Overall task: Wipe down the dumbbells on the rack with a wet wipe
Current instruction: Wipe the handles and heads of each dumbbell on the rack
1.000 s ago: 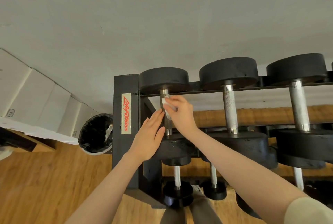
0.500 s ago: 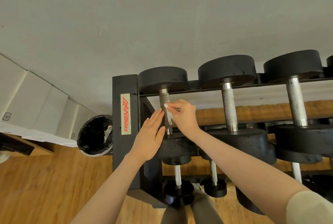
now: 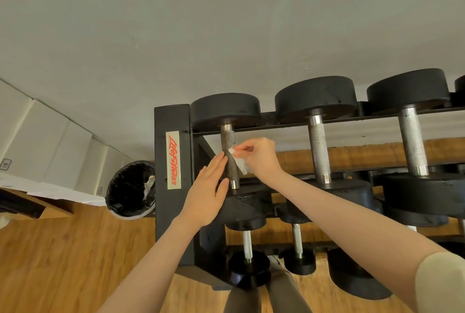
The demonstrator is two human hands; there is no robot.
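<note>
Wiping: judged, the step in hand is the handle of the leftmost top dumbbell
Rack (image 3: 172, 121): black steel frame with a red-lettered label; stands on a wood floor against a grey wall; carries rows of dumbbells
Bin (image 3: 130, 188): black-lined; just beside the rack's left post
Dumbbell (image 3: 225, 109): leftmost on the top rail; black round heads, knurled steel handle (image 3: 227, 144) between them; looks heavy and rigid, so better cleaned where it lies than lifted; the rough knurl will likely snag a thin wipe
Other dumbbells (image 3: 315, 99): to the right and on the lower rails; handles bare; whether already wiped I cannot tell
Left hand (image 3: 206, 194): fingers straight and together; palm on the near head, fingertips against the handle's left side; seemingly steadying
Right hand (image 3: 259, 158): grip pinching the wipe between thumb and fingertips, at the handle's right side
Wipe (image 3: 239, 161): small, white, limp and crumpled; touching the handle's middle; best held bunched and wrapped round the bar
</note>
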